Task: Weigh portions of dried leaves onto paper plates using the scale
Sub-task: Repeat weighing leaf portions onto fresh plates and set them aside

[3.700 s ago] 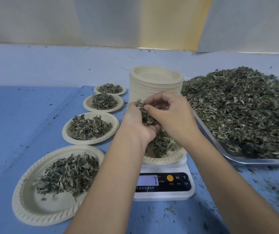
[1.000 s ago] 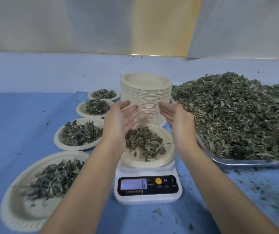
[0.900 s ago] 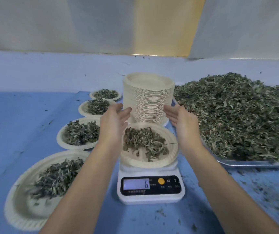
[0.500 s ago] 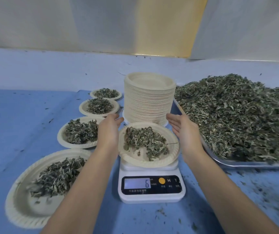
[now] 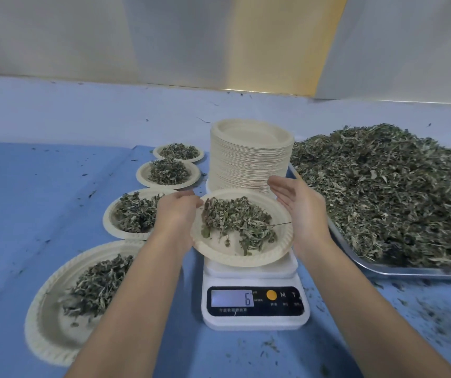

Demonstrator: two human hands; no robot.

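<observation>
**Weighed plate, a hand at each side**

The plate point(image 5: 235, 261) of leaves point(image 5: 238, 222) sits on the scale point(image 5: 255, 320), centre frame, with the display showing 6. The right hand point(image 5: 300, 211) is held flat and open beside the right rim. The left hand point(image 5: 176, 214) meets the left rim, though I can't tell its grip. A one-sided lift could buckle the plate and spill leaves. The stack point(image 5: 248, 162) stands close behind, the tray point(image 5: 409, 270) is at right, and filled plates point(image 5: 38, 331) crowd the left.

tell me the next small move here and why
Probably lift the plate off the scale and set it by the filled plates on the left: the display reads 6, the left hand is at its left rim and the open right hand is beside its right rim.
</observation>
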